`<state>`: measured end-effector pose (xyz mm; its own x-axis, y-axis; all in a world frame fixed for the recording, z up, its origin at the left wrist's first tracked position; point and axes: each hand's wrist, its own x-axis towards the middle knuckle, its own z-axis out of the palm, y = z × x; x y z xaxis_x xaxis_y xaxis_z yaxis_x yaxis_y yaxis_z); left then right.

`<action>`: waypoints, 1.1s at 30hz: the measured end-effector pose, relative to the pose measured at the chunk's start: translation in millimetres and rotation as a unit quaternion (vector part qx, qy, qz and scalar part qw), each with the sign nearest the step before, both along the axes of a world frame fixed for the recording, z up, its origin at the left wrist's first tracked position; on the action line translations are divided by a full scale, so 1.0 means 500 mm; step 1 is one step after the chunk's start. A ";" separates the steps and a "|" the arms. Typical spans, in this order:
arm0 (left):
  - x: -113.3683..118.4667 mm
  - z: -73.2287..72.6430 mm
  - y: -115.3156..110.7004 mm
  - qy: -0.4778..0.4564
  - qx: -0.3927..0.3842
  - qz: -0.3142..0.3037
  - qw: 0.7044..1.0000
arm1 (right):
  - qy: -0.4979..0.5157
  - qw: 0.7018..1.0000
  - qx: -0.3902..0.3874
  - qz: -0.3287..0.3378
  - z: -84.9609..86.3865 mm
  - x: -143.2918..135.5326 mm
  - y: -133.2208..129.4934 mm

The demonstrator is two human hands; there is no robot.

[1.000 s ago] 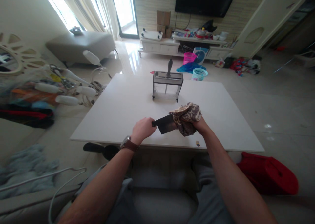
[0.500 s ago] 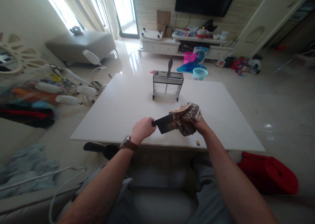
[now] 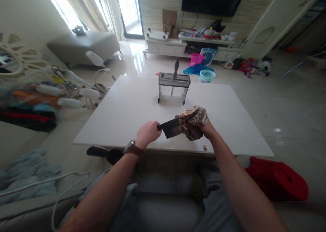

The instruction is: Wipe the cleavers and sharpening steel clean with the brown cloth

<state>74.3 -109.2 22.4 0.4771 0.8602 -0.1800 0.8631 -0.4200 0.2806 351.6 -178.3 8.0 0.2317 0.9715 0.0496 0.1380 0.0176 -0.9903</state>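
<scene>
My left hand point(image 3: 149, 132) is closed round the dark handle of a cleaver point(image 3: 171, 127), whose wide blade points right above the white table point(image 3: 122, 106). A brown patterned cloth point(image 3: 193, 121) is bunched over the far end of the blade. My right hand point(image 3: 207, 128) grips this cloth from the right, its fingers mostly hidden in the folds. Beyond the blade, a clear-sided knife block point(image 3: 174, 86) stands upright, with a black handle point(image 3: 176, 69) sticking out of its top.
A small object point(image 3: 204, 147) lies near the table's front edge. White lamp arms point(image 3: 89, 94) reach beside the left edge. Below the table's right corner is a red item point(image 3: 277, 179); baskets point(image 3: 206, 76) stand on the floor behind.
</scene>
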 end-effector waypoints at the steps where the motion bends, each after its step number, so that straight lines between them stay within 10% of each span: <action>1: 0.000 0.000 0.000 0.000 0.000 0.000 1.000 | -0.001 1.000 0.001 -0.001 -0.001 0.001 0.000; 33: 0.006 0.002 -0.005 -0.028 -0.006 0.019 0.999 | 0.062 0.996 0.015 -0.069 -0.013 0.000 0.012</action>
